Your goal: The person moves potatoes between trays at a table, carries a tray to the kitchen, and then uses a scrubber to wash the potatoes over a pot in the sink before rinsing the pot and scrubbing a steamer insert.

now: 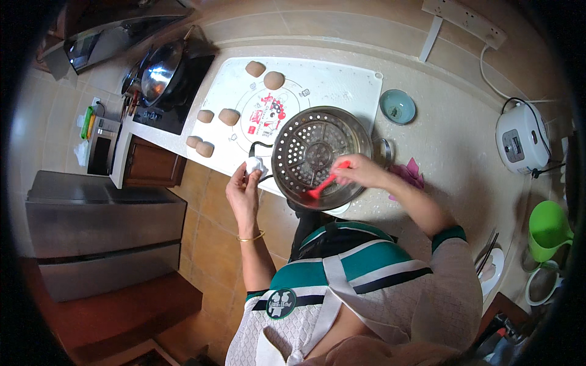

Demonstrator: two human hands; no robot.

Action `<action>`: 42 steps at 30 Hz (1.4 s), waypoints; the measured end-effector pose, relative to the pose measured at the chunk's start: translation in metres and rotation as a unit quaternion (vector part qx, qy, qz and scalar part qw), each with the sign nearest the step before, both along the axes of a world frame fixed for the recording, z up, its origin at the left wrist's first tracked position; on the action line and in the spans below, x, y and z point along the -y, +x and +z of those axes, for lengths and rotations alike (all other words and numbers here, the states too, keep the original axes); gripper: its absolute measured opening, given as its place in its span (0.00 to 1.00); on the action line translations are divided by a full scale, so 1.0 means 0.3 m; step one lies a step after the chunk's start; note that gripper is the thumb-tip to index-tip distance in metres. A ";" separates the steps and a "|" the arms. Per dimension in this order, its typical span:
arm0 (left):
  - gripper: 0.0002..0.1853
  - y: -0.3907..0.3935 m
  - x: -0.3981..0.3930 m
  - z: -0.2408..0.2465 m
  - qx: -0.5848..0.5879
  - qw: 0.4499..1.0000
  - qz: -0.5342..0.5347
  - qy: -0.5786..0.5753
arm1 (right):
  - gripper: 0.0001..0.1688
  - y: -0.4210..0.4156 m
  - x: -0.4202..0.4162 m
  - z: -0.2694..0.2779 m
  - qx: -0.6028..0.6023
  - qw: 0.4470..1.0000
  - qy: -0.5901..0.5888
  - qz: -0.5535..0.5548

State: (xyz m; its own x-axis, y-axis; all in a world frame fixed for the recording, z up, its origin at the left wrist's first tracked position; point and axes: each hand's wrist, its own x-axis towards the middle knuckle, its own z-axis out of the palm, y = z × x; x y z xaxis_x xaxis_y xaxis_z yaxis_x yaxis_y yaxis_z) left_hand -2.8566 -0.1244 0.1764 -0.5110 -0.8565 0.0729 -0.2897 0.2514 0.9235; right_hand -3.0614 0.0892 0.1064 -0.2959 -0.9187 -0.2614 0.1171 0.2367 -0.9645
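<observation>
A round stainless-steel steamer pot [362,126], with a perforated steamer plate [320,153] inside, sits partly over a white kneading mat [224,91]. My right hand [359,172] grips a red basting brush [326,184]; its blurred head is down at the near edge of the steamer plate. To the left of the pot, my left hand [242,192] pinches a crumpled white piece [255,165], paper or cloth, close to the pot's side handle [257,147]. Several brown dough pieces [229,117] lie on the mat's far and left parts. The steamer plate carries no dough.
A blue-green bowl [397,110] stands right of the mat, with a purple-pink flower-shaped item [409,174] nearer me. Farther right are a white rice cooker [522,139], a green jug [547,228] and a plate [495,272] with chopsticks. A wok [160,75] rests on the cooktop at left.
</observation>
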 end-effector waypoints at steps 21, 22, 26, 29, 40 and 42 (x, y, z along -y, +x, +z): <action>0.22 -0.028 0.030 -0.016 0.016 1.000 0.005 -0.002 | 0.11 -0.084 -0.002 0.172 -0.341 0.914 -0.029 -0.218; 0.22 -0.028 0.034 -0.019 0.001 1.000 0.001 0.010 | 0.11 -0.064 0.005 0.159 -0.321 0.930 -0.030 -0.175; 0.22 -0.006 0.047 -0.050 -0.026 0.999 0.002 0.032 | 0.10 -0.092 -0.003 0.163 -0.312 0.942 -0.008 -0.123; 0.22 -0.013 0.041 -0.046 -0.023 0.999 -0.001 0.036 | 0.11 -0.105 0.047 0.162 -0.383 0.899 -0.063 -0.204; 0.22 0.004 0.079 -0.091 -0.029 0.999 -0.016 0.026 | 0.12 -0.012 0.009 0.176 -0.271 0.955 -0.025 0.118; 0.23 0.013 0.090 -0.113 -0.010 1.000 -0.011 0.003 | 0.11 -0.060 -0.059 0.208 -0.323 0.946 0.003 0.022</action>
State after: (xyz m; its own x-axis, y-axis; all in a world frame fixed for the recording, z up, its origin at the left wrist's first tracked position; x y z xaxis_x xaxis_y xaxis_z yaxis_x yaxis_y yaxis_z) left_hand -2.8527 -0.1515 0.1424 -0.5275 -0.8459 0.0784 -0.2654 0.2518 0.9307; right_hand -3.0794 0.1067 0.1687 -0.3575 -0.9329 -0.0442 -0.5066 0.2335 -0.8300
